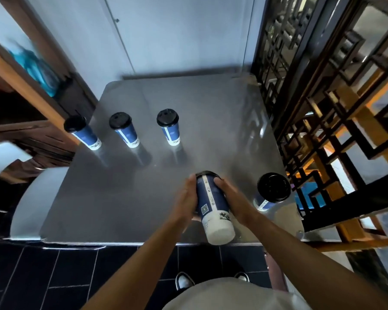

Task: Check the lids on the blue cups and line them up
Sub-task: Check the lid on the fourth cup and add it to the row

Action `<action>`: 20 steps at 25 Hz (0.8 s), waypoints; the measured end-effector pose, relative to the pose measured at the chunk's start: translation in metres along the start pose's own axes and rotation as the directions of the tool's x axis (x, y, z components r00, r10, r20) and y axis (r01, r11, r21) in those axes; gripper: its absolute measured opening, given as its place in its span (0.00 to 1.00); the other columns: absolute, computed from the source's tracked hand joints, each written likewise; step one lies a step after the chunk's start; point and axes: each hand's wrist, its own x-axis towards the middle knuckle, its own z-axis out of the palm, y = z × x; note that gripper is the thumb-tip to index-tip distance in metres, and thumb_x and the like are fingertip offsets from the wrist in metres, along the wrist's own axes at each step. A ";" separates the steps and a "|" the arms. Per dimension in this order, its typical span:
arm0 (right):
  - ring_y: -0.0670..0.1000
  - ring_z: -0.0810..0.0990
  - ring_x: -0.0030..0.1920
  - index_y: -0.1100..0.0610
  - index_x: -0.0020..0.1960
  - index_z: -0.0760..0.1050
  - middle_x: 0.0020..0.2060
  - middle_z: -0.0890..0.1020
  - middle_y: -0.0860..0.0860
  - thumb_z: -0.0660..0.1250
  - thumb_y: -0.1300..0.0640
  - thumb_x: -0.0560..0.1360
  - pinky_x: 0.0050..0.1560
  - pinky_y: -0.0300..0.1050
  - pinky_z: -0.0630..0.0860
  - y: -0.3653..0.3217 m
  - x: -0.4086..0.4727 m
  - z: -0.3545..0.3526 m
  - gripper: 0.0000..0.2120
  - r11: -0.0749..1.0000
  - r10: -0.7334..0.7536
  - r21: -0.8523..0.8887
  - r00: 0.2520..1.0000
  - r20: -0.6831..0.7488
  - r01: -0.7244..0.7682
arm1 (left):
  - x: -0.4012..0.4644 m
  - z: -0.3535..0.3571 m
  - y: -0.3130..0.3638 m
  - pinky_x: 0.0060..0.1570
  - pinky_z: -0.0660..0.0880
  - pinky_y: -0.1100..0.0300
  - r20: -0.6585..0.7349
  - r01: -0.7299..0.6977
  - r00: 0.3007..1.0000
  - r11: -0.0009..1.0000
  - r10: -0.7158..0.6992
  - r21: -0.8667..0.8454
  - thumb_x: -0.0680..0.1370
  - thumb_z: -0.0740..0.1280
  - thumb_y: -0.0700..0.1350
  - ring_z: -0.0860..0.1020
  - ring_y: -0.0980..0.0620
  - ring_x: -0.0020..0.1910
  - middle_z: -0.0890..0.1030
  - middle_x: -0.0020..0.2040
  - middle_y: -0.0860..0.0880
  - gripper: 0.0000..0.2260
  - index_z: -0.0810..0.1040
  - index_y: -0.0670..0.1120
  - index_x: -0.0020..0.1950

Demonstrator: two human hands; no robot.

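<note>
A blue paper cup (212, 203) with a black lid and white base is tipped away from me, lid end pointing forward, base toward me, held above the steel table (126, 198). My left hand (185, 199) grips its left side and my right hand (231, 198) its right side. Three more blue lidded cups stand upright in a row at the table's far left: one (83, 132) by the left edge, one (124, 129) beside it, and one (169, 127) toward the middle. Another lidded cup (270, 191) stands near the right edge, close to my right hand.
A dark lattice screen (323, 121) borders the table's right side. A wooden shelf unit (25, 90) stands at the left, and a pale wall (166, 36) lies behind the table. Dark floor tiles (54, 276) and my shoes show below the near edge.
</note>
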 end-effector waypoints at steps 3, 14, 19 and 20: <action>0.61 0.76 0.47 0.67 0.55 0.75 0.48 0.79 0.64 0.69 0.34 0.65 0.50 0.59 0.75 -0.003 -0.001 0.007 0.37 0.999 0.032 0.021 0.998 -0.059 -0.030 | 0.011 -0.003 -0.002 0.55 0.81 0.33 0.082 0.170 0.984 0.975 -0.159 -0.146 0.76 0.57 0.73 0.85 0.34 0.54 0.86 0.55 0.36 0.37 0.80 0.43 0.63; 0.62 0.74 0.37 0.65 0.53 0.76 0.38 0.76 0.63 0.60 0.27 0.69 0.29 0.46 0.66 0.020 0.002 0.004 0.39 0.971 0.103 -0.201 0.985 -0.141 -0.131 | 0.014 -0.019 -0.025 0.50 0.81 0.44 0.202 0.275 0.951 0.941 -0.235 -0.197 0.74 0.58 0.74 0.82 0.32 0.59 0.81 0.62 0.30 0.44 0.74 0.39 0.72; 0.57 0.72 0.31 0.66 0.58 0.75 0.37 0.74 0.61 0.56 0.33 0.76 0.24 0.39 0.64 0.021 0.004 0.001 0.35 0.963 0.105 -0.227 0.978 -0.183 -0.146 | 0.000 -0.012 -0.009 0.40 0.82 0.50 0.228 0.299 0.939 0.939 -0.258 -0.168 0.77 0.58 0.71 0.85 0.38 0.44 0.85 0.52 0.33 0.39 0.79 0.36 0.65; 0.56 0.72 0.31 0.66 0.57 0.75 0.37 0.73 0.60 0.55 0.36 0.79 0.24 0.38 0.64 0.019 0.004 0.002 0.32 0.961 0.103 -0.232 0.976 -0.193 -0.147 | -0.003 -0.011 -0.005 0.37 0.81 0.52 0.253 0.282 0.939 0.944 -0.235 -0.170 0.78 0.58 0.70 0.85 0.39 0.40 0.85 0.50 0.34 0.37 0.79 0.36 0.63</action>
